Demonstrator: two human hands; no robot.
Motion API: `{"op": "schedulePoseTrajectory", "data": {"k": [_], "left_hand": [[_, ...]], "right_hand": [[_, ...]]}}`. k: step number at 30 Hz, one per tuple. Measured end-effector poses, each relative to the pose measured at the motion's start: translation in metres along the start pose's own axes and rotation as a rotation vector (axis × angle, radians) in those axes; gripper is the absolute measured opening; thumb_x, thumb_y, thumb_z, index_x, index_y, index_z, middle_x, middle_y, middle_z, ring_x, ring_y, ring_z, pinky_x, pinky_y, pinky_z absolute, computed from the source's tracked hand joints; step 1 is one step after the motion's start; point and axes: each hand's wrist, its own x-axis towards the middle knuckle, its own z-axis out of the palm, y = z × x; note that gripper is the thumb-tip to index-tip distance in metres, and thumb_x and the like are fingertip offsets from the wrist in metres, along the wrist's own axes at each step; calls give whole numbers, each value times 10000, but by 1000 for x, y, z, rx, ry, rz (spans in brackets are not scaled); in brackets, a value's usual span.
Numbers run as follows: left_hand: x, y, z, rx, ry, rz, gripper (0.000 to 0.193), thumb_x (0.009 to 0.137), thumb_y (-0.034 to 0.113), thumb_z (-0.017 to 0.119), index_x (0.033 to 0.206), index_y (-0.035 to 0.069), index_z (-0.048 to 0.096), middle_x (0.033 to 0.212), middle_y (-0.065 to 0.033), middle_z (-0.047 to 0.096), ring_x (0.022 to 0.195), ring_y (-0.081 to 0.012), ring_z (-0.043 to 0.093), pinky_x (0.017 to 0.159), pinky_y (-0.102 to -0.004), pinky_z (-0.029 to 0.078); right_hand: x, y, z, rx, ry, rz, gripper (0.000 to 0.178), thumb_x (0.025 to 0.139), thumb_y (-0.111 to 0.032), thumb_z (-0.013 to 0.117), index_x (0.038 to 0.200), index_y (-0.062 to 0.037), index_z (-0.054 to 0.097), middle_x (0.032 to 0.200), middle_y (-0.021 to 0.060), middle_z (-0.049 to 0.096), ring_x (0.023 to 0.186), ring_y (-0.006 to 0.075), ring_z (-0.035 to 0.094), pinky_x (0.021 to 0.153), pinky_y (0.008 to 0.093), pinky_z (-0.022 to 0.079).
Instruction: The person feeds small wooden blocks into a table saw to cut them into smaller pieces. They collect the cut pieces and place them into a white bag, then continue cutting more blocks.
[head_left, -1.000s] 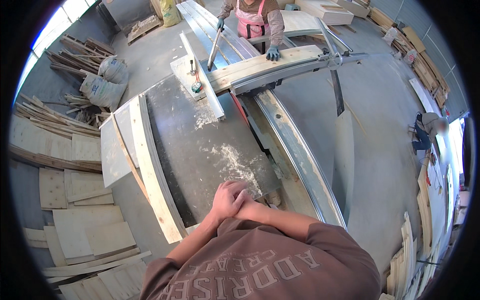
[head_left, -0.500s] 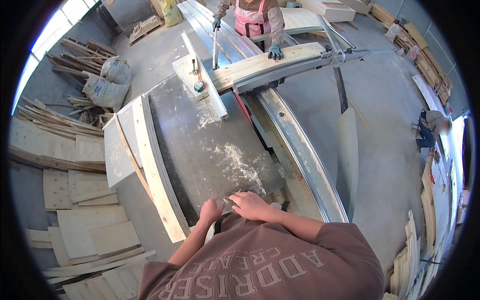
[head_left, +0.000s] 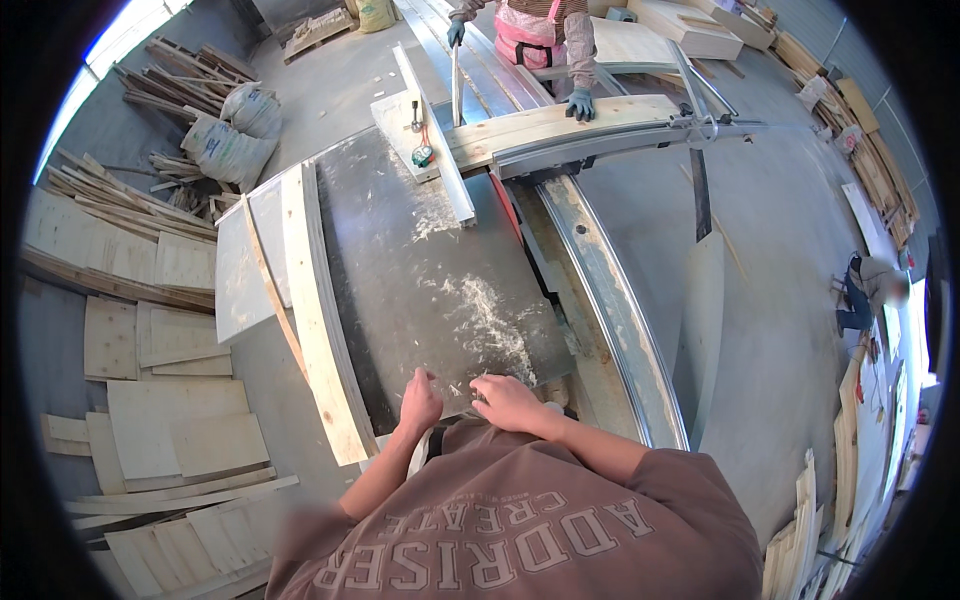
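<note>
Near the stiff-looking planks [head_left: 318,318], likely best gripped along their edges, my left hand [head_left: 421,403] and right hand [head_left: 508,405] curl apart, any pinch unclear.

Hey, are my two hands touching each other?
No, the grey tabletop shows in the gap between your left hand and your right hand.

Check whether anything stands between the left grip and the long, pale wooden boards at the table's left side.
Nothing visible does: between the left grip and the long, pale wooden boards lies only flat, dark grey metal tabletop.
</note>
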Motion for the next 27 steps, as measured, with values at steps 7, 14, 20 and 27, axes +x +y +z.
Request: {"op": "schedulePoseTrajectory", "data": {"k": [7, 14, 20, 27], "left_hand": [[-5, 14, -11, 264, -345, -185, 643, 914, 325, 706, 1430, -46, 605, 1493, -292, 599, 1407, -464, 546, 1179, -542, 453], [-12, -10, 8, 261, -266, -152, 544, 931, 376, 655, 1272, -48, 669, 1428, -263, 637, 1445, -457, 521, 1158, -577, 469], [-14, -4, 0, 273, -392, -240, 589, 942, 405, 638, 1327, -40, 649, 1430, -249, 641, 1410, -414, 552, 1146, -561, 484], [-23, -21, 12, 260, -278, -197, 553, 922, 362, 675, 1304, -36, 637, 1376, -217, 647, 1376, -393, 565, 1102, -543, 511]], "right_hand": [[-3, -1, -3, -26, -7, 22, 372, 976, -234, 705, 1266, -3, 667, 1198, 202, 721, 1127, 419, 691, 981, 518, 553], [-5, 1, 1, -43, -9, 2, 376, 979, -240, 711, 1269, -3, 672, 1183, 199, 726, 1122, 417, 691, 982, 514, 550], [-3, 1, 1, -59, -27, -9, 346, 972, -227, 710, 1230, -2, 666, 1175, 206, 718, 1105, 422, 701, 966, 529, 558], [-3, -1, -2, -67, -63, 10, 369, 979, -246, 711, 1270, -23, 675, 1177, 187, 726, 1112, 405, 697, 974, 506, 553]]}}
